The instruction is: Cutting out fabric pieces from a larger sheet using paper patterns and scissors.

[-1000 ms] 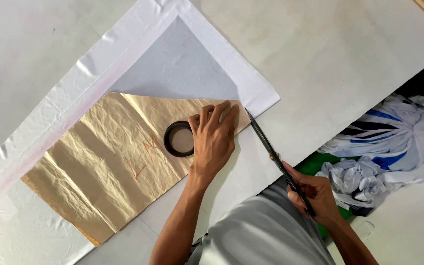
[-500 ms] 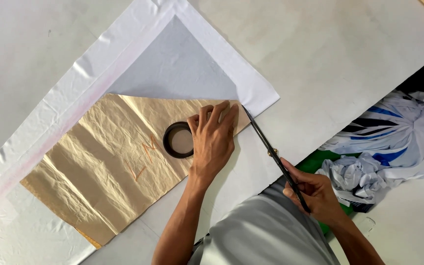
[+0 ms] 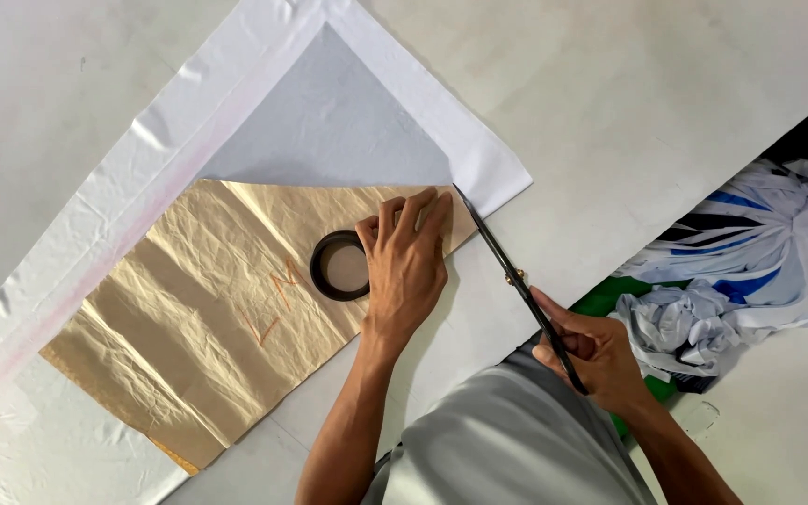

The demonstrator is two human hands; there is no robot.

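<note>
My left hand [image 3: 408, 266] lies flat, fingers together, on a crinkled brown paper pattern [image 3: 198, 318] that covers white fabric [image 3: 404, 103] on the table. Just left of that hand a black tape ring [image 3: 339, 266] rests on the pattern. My right hand [image 3: 596, 360] grips the handles of long black scissors [image 3: 507, 271]. The blades run up and left along the pattern's right edge, with the tip near the pattern's upper corner by my left fingertips. The blades look nearly closed.
The white table surface [image 3: 656, 103] extends to the upper right. A heap of white, blue and black fabric scraps [image 3: 759, 262] lies past the table edge on the right, with something green [image 3: 610, 299] beneath it. My grey shirt [image 3: 507, 440] fills the bottom middle.
The scissors and my right hand have slid up and left along the pattern's edge. My left hand and the tape ring stay in place.
</note>
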